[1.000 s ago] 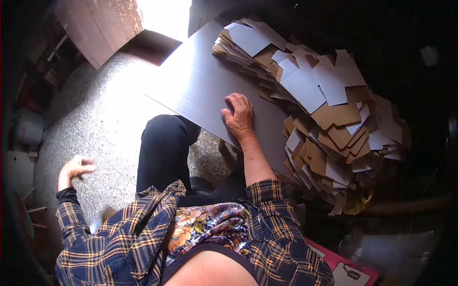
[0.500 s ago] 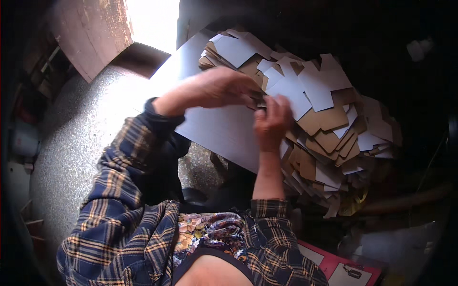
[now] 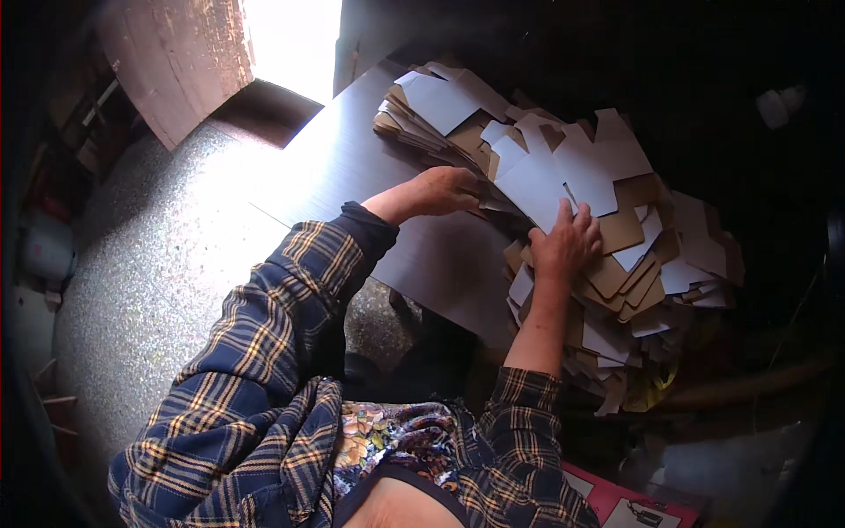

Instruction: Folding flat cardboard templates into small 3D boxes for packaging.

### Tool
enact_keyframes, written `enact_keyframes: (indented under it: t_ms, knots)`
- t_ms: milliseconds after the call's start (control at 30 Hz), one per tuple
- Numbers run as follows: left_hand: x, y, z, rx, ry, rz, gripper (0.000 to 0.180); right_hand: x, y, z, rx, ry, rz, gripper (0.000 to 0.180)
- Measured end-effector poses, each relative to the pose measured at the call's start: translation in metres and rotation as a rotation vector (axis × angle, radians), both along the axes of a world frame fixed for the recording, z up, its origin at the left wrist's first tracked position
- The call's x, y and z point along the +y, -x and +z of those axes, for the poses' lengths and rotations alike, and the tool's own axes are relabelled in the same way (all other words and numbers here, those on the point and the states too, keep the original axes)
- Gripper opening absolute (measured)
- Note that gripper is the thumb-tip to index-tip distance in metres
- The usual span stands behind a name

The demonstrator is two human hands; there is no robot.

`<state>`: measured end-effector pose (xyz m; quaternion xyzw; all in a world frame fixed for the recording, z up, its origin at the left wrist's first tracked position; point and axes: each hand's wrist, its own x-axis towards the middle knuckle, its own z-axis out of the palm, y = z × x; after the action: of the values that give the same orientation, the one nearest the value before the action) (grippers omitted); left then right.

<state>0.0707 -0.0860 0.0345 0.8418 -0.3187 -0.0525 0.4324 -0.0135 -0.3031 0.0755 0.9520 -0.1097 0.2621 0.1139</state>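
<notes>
A loose heap of flat, die-cut cardboard box blanks (image 3: pixel 581 172), white on one face and brown on the other, lies on the table. At the left edge of the heap, my left hand (image 3: pixel 444 191) has its fingers bent together on the edge of a cardboard box blank; the fingertips are partly hidden. My right hand (image 3: pixel 565 245) rests on top of the blanks with its fingers apart, touching a white one and the brown ones beside it. Nothing is gripped in it.
The heap covers the right part of the grey table (image 3: pixel 431 255). Speckled floor (image 3: pixel 158 290) lies to the left, below a worn wooden panel (image 3: pixel 180 66) near a bright opening. A pink sheet-like thing (image 3: pixel 598 493) is at the lower right, near a yellow bag (image 3: pixel 653 392).
My hands were close together over the table's edge. Now they are apart: the right has gone right onto the blanks, and the left has moved down and right to the heap's edge.
</notes>
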Motion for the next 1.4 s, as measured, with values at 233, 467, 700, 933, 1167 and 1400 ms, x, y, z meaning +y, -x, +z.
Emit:
enact_keyframes:
  t_ms: [233,467,700,933,1167,1400]
  knots:
    - [0.014,0.003,0.009,0.057,0.003,-0.045,0.043,-0.015,-0.001,0.001,-0.056,0.033,0.206,0.050]
    - [0.020,0.006,0.013,0.046,0.112,-0.054,0.034,-0.031,-0.007,0.014,-0.102,0.008,0.442,0.036]
    - [0.023,0.009,0.018,0.133,0.218,-0.049,0.046,-0.031,-0.002,0.053,-0.407,0.167,0.515,0.012]
    - [0.029,-0.001,0.013,0.949,0.975,-0.192,0.060,0.027,0.010,0.022,-0.232,0.096,0.702,0.012]
    - [0.032,-0.020,-0.019,-0.356,0.076,0.082,0.042,0.037,0.005,-0.007,-0.091,-0.080,0.622,0.026]
    - [0.026,-0.012,-0.022,-0.422,0.174,0.112,0.045,0.039,0.002,-0.038,-0.156,-0.225,0.534,0.047]
